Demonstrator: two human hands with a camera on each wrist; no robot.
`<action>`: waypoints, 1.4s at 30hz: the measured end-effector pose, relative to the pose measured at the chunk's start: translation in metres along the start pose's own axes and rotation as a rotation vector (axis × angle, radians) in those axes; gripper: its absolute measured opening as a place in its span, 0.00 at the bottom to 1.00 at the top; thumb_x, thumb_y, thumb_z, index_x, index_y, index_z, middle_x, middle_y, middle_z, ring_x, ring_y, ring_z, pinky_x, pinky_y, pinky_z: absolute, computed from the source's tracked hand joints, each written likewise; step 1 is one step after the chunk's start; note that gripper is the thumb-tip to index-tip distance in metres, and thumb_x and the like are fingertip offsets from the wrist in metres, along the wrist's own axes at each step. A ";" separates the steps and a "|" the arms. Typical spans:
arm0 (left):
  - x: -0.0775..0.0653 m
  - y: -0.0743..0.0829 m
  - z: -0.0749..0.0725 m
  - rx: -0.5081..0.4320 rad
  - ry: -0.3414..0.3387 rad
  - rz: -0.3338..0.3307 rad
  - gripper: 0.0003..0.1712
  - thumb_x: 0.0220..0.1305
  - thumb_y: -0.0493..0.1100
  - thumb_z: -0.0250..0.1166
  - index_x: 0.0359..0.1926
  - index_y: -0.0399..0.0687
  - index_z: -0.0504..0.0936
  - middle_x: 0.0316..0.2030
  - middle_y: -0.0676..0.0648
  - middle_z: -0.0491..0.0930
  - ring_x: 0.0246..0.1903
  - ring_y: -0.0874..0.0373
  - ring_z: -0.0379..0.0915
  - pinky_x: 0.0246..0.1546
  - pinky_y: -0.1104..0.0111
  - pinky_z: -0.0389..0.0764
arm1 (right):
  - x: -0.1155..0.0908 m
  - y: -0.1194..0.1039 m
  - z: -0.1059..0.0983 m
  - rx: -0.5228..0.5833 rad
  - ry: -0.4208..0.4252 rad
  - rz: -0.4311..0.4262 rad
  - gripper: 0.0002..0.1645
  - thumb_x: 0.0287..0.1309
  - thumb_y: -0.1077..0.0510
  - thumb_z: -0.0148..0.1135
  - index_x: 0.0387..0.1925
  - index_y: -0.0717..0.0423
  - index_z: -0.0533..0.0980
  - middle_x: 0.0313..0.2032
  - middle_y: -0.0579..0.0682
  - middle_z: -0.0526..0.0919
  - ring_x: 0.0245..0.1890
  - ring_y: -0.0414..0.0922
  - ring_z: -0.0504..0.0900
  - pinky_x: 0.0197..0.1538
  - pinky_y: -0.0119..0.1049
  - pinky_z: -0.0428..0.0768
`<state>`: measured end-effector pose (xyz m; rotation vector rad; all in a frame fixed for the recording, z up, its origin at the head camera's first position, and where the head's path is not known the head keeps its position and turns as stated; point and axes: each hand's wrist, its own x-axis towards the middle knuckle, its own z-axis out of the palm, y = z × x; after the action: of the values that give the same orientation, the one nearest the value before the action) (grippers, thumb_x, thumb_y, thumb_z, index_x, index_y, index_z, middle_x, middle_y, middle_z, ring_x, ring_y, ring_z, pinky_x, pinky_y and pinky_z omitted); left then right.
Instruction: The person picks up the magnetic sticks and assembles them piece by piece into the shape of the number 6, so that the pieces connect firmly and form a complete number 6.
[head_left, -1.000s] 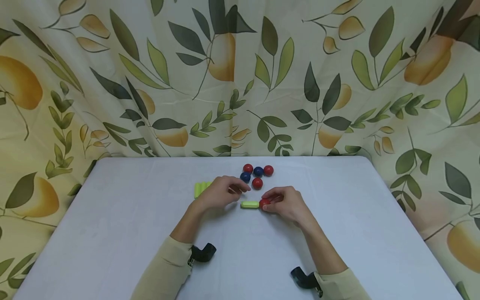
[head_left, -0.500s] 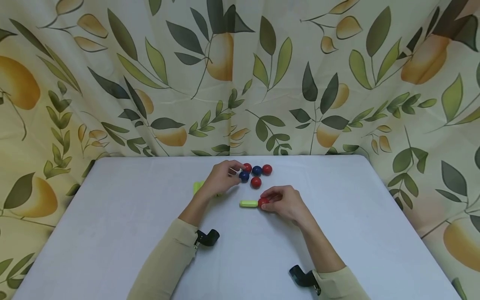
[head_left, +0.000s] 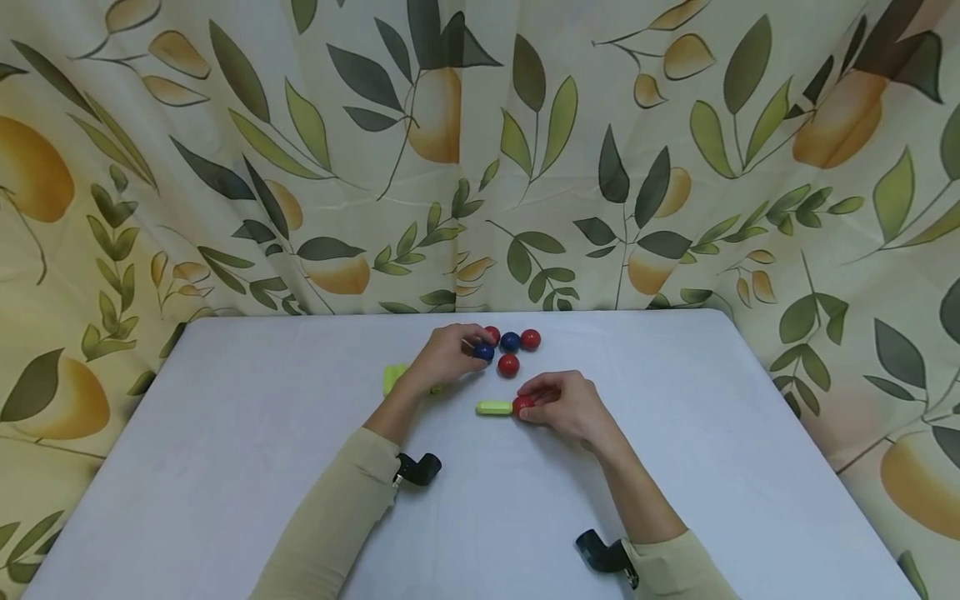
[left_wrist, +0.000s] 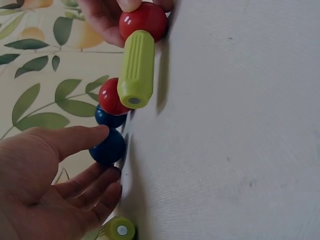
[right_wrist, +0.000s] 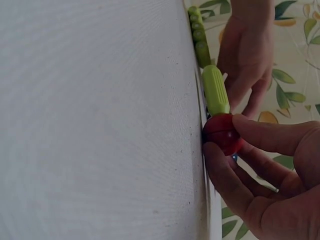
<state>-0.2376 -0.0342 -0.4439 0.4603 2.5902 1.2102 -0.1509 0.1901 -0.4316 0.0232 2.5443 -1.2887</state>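
Observation:
My right hand (head_left: 567, 406) pinches a red ball (head_left: 522, 406) between thumb and fingers, low over the white table. A ribbed green rod (head_left: 494, 408) is joined end-on to that ball and points left; its free end shows a grey disc in the left wrist view. Further back, my left hand (head_left: 447, 357) has its thumb and fingertips around a blue ball (left_wrist: 108, 147). Close by sit a second blue ball (head_left: 511, 342) and red balls, one in front (head_left: 508, 365), one at the right (head_left: 531, 339) and one partly behind the left fingers (head_left: 492, 334).
Several more green rods (head_left: 392, 377) lie side by side, partly hidden by the left hand and forearm. The white-covered table (head_left: 225, 467) ends at a leaf-and-fruit patterned curtain (head_left: 555, 200). Black wrist cameras (head_left: 420, 469) hang inward from both sleeves.
My left hand has moved back from beside the green rod to the cluster of balls and taken hold of a blue one. The right hand keeps holding the red ball in place.

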 end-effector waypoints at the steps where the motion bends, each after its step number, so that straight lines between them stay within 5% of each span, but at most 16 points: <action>1: 0.001 0.000 0.001 0.009 0.002 -0.002 0.18 0.66 0.38 0.72 0.55 0.55 0.86 0.58 0.43 0.82 0.55 0.48 0.78 0.58 0.57 0.82 | 0.000 0.000 0.000 0.001 -0.001 0.000 0.16 0.57 0.59 0.78 0.48 0.53 0.87 0.37 0.50 0.88 0.38 0.47 0.81 0.41 0.34 0.79; 24: -0.009 0.004 0.002 -0.036 0.057 -0.021 0.16 0.64 0.34 0.72 0.52 0.52 0.88 0.53 0.46 0.84 0.51 0.49 0.80 0.55 0.58 0.83 | -0.001 -0.002 0.001 0.007 -0.007 0.014 0.16 0.57 0.59 0.77 0.48 0.53 0.87 0.38 0.50 0.88 0.39 0.47 0.81 0.40 0.33 0.79; 42: -0.058 0.009 -0.007 -0.048 0.055 -0.043 0.17 0.63 0.33 0.74 0.51 0.51 0.89 0.49 0.49 0.83 0.51 0.51 0.82 0.57 0.58 0.84 | 0.000 0.001 0.000 -0.001 0.006 0.010 0.15 0.57 0.60 0.77 0.47 0.52 0.88 0.37 0.48 0.88 0.39 0.47 0.80 0.40 0.34 0.79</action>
<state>-0.1846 -0.0554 -0.4276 0.3651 2.5961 1.2852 -0.1507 0.1905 -0.4320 0.0390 2.5470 -1.2853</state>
